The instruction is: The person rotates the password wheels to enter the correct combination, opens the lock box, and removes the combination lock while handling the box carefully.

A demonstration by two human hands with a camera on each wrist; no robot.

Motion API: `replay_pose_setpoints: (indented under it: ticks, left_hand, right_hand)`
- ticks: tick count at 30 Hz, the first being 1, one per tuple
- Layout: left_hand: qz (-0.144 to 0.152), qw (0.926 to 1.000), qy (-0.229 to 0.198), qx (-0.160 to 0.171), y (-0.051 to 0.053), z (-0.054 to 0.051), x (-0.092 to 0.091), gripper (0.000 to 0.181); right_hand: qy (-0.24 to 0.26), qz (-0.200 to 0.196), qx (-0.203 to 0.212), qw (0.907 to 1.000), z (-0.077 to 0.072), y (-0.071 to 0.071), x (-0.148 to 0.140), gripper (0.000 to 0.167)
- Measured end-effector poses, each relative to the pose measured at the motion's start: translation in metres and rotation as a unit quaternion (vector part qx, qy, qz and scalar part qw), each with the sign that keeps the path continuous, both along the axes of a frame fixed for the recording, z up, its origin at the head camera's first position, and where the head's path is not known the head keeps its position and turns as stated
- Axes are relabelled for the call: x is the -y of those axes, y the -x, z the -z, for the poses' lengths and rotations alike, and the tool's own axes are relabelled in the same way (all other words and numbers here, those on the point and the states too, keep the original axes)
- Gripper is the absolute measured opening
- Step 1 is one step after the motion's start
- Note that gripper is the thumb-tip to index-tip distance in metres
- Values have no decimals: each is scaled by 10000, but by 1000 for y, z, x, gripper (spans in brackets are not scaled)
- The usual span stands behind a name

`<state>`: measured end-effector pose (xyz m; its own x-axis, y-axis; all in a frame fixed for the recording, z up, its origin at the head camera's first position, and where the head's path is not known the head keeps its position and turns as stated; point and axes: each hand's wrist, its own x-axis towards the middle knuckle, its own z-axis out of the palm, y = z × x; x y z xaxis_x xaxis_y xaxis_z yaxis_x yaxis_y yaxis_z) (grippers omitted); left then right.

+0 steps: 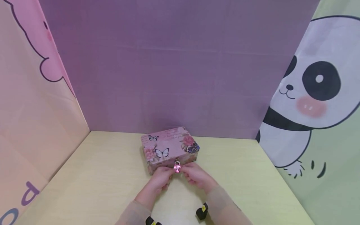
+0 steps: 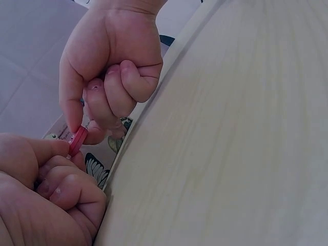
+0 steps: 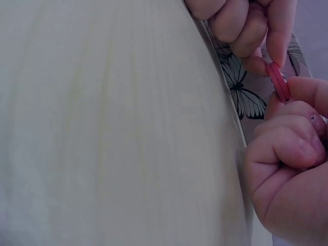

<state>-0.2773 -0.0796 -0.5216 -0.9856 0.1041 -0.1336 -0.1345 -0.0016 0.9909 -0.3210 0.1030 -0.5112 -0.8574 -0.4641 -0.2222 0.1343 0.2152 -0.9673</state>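
A pink box [image 1: 171, 145] with butterflies and flowers on its lid stands closed on the table, turned slightly. At its front hangs a small pink padlock [image 1: 177, 168] with a metal shackle. My left hand [image 1: 161, 176] pinches one side of the padlock between thumb and forefinger, and my right hand [image 1: 197, 175] pinches the opposite side. In the left wrist view the red-pink edge of the padlock [image 2: 77, 141] shows between both sets of fingertips, other fingers curled in. The right wrist view shows the same grip on the padlock [image 3: 279, 83]. Whether the shackle is locked cannot be told.
The pale wooden table [image 1: 107, 181] reaches back to a purple cloth wall [image 1: 174, 68]. A panda-printed panel [image 1: 309, 93] stands at the right, a pink and peach one [image 1: 33, 109] at the left. A black wrist device [image 1: 202, 212] shows by the right sleeve.
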Motion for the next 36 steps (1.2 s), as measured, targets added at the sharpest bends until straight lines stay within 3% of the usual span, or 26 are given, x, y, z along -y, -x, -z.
replay_pose_setpoints:
  ticks: [4,11,36]
  left_hand:
    - [-7,10000,28,-24,0,1,0,26]
    - [-46,10000,39,-52,-1,-1,-1,39]
    - [-7,9999,-146,3,-2,-3,0,31]
  right_hand:
    - [21,-1,27,10000,1,0,0,27]
    - [72,-77,76,9999,1,0,0,31]
    - [-68,-13,36,10000,-1,-2,2,31]
